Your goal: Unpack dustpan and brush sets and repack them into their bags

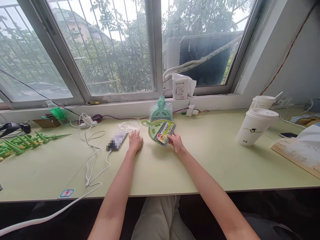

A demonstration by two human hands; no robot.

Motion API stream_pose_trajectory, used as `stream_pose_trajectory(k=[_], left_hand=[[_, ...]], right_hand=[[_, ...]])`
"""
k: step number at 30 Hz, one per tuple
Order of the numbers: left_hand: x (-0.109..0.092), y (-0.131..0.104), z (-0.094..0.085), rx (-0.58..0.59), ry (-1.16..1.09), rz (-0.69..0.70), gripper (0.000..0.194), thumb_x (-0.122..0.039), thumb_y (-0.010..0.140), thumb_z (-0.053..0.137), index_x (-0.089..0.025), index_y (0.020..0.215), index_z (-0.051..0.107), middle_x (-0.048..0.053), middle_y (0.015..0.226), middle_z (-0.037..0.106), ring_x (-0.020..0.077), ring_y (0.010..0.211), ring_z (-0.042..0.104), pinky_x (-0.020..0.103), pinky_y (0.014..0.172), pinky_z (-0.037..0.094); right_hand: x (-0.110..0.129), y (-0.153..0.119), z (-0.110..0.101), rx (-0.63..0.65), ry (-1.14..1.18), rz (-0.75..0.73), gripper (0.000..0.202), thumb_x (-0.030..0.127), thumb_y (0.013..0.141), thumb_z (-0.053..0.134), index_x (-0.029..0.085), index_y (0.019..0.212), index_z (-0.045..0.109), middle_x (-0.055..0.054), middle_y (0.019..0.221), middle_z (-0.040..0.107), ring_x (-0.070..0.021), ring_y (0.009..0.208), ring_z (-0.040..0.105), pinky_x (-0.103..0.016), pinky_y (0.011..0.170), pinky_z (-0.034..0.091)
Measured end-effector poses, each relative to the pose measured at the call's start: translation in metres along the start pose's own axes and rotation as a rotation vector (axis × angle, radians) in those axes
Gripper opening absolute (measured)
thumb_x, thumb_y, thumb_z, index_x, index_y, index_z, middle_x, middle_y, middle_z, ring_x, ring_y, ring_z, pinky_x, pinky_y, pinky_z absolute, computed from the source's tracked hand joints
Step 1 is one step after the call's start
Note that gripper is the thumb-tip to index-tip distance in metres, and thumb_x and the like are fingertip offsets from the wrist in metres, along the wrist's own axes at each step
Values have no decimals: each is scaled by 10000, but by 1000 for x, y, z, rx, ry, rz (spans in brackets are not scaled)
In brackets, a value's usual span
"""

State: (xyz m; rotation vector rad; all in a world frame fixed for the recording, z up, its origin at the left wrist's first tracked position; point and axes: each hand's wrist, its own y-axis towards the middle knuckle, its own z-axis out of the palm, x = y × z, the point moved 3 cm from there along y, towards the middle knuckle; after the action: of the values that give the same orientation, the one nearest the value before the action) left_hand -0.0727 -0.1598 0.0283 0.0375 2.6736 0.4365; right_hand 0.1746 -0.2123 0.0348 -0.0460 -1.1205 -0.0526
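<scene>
the right hand [177, 143] is closed on the bristle-side edge of a light green dustpan-and-brush set [153, 129]; the thumb lies near the printed label [165, 132], and the other fingers are mostly hidden behind the set, so their exact hold cannot be made out. the set is tilted in front of the person, its looped handle pointing left. the left hand [135, 141] rests palm down on the pale green table [210, 160], fingertips by a crumpled clear bag [128, 125]; whether they pinch it i cannot tell.

just behind the held set, and partly covered by it, is a teal stack of similar sets [161, 111] in clear wrap. left of the left hand lies a device with a blurred-out part [118, 141], its white cable [93, 153] looping across the table. farther left are green spiky pieces [27, 144], cut off by the frame edge. well apart on the right, a lidded paper cup [257, 128] partly hides a second cup [261, 101], near a tissue pack [296, 151] that is cut off too.
</scene>
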Motion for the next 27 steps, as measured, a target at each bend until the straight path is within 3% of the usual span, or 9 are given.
stream_pose_trajectory(k=[3,6,8,11,14,17,20,23,27], left_hand=[[-1,-2,6,97,64,30,458,-236,899,397,-149,1337,499,195,1477,426,331,1400,343,592,1155,116],[-7,-3,0,7,145,68,461,-264,904,403,-163,1344,495,183,1347,553,341,1295,448,577,1145,129],[-12,-5,-6,-54,182,81,453,-283,914,395,-161,1337,505,179,1206,628,337,1216,498,532,1118,203],[-18,-7,-13,-79,201,59,390,-304,940,347,-166,1189,615,174,1039,668,335,1121,528,488,1033,303],[-22,-7,-16,-127,200,26,364,-345,942,369,-174,1089,655,177,1106,637,339,1143,495,475,1017,313],[-22,-8,-14,-172,159,1,428,-401,925,428,-164,1250,575,191,1265,565,342,1231,443,472,1064,280],[-21,-8,-8,-63,110,-3,516,-415,908,458,-137,1340,507,207,1318,543,357,1258,440,481,1079,276],[-20,-8,-5,24,111,28,445,-294,889,462,-131,1291,559,201,1268,593,359,1211,494,479,1066,300],[-19,-9,-10,0,157,32,471,-72,810,410,-173,1222,614,153,1157,661,309,1105,571,421,990,384]], right_hand=[[0,0,0,0,-1,1,216,123,829,586,142,1044,578,-66,938,746,-169,732,719,-309,702,612],[0,0,0,-9,1,5,217,123,825,591,147,1040,581,-67,945,747,-171,751,721,-312,716,613],[1,0,0,-15,2,7,214,124,825,592,150,1037,580,-68,956,746,-168,756,721,-301,706,612],[1,-1,0,-16,-2,15,205,125,826,594,153,1029,581,-66,965,744,-164,754,720,-291,692,610],[0,-2,1,-3,-12,22,207,128,825,597,156,1030,591,-62,972,743,-160,756,720,-295,709,611],[-1,-3,2,9,-16,25,207,127,821,598,156,1026,596,-61,979,743,-159,758,720,-298,714,612],[-1,-3,3,17,-20,33,210,124,818,601,157,1026,591,-62,961,746,-157,749,720,-290,702,611],[-1,-3,3,18,-32,43,205,123,816,603,156,1018,588,-66,949,747,-155,741,718,-275,682,608],[-2,-2,2,17,-44,49,206,132,808,609,156,1011,595,-68,949,748,-166,754,722,-282,688,612]])
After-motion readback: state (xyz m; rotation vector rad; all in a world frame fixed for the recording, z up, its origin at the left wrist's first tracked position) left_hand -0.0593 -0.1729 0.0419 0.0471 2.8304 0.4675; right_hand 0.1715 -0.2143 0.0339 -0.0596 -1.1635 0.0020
